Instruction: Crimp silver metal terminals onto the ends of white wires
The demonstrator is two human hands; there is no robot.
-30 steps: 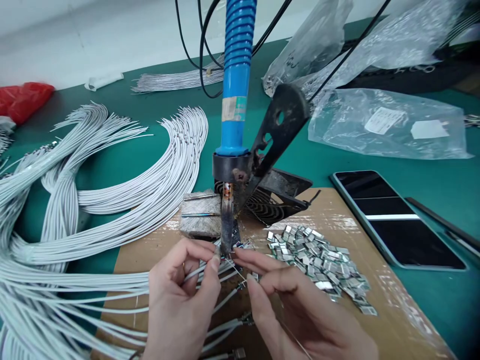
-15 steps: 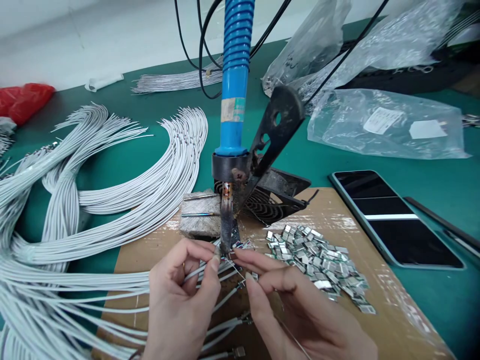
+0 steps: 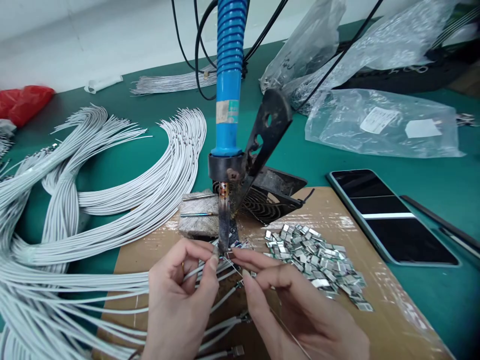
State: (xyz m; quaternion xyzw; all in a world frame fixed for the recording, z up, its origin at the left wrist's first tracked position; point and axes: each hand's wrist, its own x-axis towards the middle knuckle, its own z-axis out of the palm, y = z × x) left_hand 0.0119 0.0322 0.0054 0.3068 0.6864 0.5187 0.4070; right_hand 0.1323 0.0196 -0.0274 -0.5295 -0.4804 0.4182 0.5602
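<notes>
A blue-handled soldering iron (image 3: pixel 227 95) hangs tip-down in a black bracket (image 3: pixel 268 130). Its dark tip (image 3: pixel 224 230) reaches down between my fingertips. My left hand (image 3: pixel 182 297) pinches the end of a white cable (image 3: pixel 193 272) just left of the tip. Between thumb and fingers, my right hand (image 3: pixel 296 305) grips a thin solder wire (image 3: pixel 290 332), whose far end meets the work at the tip. The joint itself is too small and covered to make out. Other cable ends with small metal connectors (image 3: pixel 237 351) lie below my hands.
Bundled white cables (image 3: pixel 142 200) fill the left side. Small metal-cased connectors (image 3: pixel 313 257) are heaped on the cardboard (image 3: pixel 390 300). Behind the tip are a grey block (image 3: pixel 198 222) and a black fan (image 3: pixel 275 195). A phone (image 3: pixel 393 215) and plastic bags (image 3: pixel 386 125) lie right.
The view has shifted slightly, so the iron and bracket appear a little further left. Both hands keep their pinch at the tip, with the right hand slightly further left.
</notes>
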